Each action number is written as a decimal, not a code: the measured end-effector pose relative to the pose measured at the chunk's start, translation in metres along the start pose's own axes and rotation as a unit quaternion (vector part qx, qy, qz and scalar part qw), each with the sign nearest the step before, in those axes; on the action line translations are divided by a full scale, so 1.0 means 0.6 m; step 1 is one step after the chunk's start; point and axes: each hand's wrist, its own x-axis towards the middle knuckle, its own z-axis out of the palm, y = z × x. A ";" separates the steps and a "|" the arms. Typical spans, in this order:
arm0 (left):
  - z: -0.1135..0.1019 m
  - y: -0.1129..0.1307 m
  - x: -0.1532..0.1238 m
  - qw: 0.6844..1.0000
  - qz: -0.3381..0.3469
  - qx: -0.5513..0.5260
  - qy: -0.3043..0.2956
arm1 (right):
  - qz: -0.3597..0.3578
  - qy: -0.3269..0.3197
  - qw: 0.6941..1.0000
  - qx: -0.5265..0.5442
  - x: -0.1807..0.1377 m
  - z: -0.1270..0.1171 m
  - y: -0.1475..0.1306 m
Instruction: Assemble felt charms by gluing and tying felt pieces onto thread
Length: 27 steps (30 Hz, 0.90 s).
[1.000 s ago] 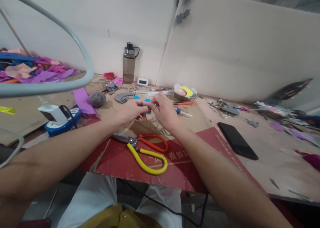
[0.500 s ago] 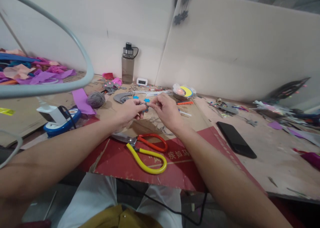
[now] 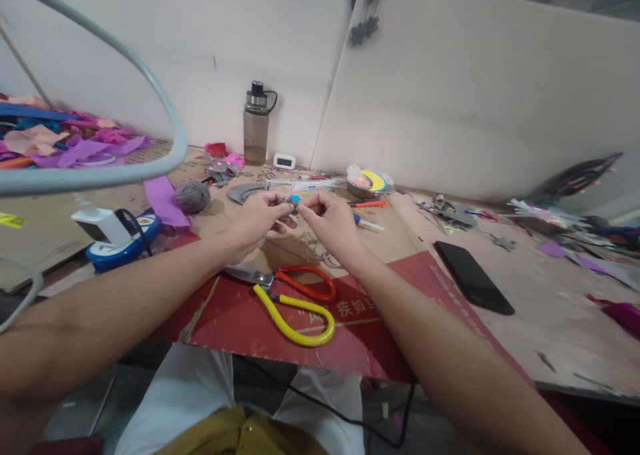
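Both my hands meet over the cardboard-covered table [image 3: 550, 308]. My left hand [image 3: 260, 218] pinches a small grey felt piece [image 3: 290, 206] between thumb and fingers. My right hand [image 3: 327, 218] is closed in a pinch right beside it, fingertips almost touching the same piece; what it grips is too small to make out. Scissors [image 3: 290, 298] with one red and one yellow handle lie on the red cardboard just below my hands. A ball of grey yarn [image 3: 191, 196] sits to the left.
A water bottle [image 3: 255, 125] and a small clock [image 3: 284, 161] stand by the back wall. A black phone [image 3: 473, 276] lies to the right. Coloured felt scraps [image 3: 65, 142] pile up at far left, a blue-and-white device [image 3: 117, 232] nearer, a bowl [image 3: 367, 183] behind.
My hands have lifted slightly and drawn a little apart, with the grey piece now pinched between the fingertips. The view has shifted very little.
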 end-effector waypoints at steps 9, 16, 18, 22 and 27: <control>0.002 0.001 -0.003 0.998 0.041 0.037 -0.013 | 0.057 0.015 0.998 0.034 0.003 0.002 -0.003; -0.002 -0.004 0.002 0.994 0.065 0.082 -0.004 | 0.062 0.000 0.996 0.059 0.004 0.003 0.001; -0.006 -0.003 0.005 0.990 0.068 0.123 -0.009 | 0.075 -0.012 0.995 0.058 0.004 0.002 0.002; -0.022 0.002 0.012 0.980 0.053 0.187 -0.050 | 0.087 -0.052 0.993 0.056 0.005 -0.003 0.005; -0.030 0.008 0.013 0.972 0.055 0.215 -0.075 | 0.077 -0.077 0.994 0.021 0.006 -0.006 0.009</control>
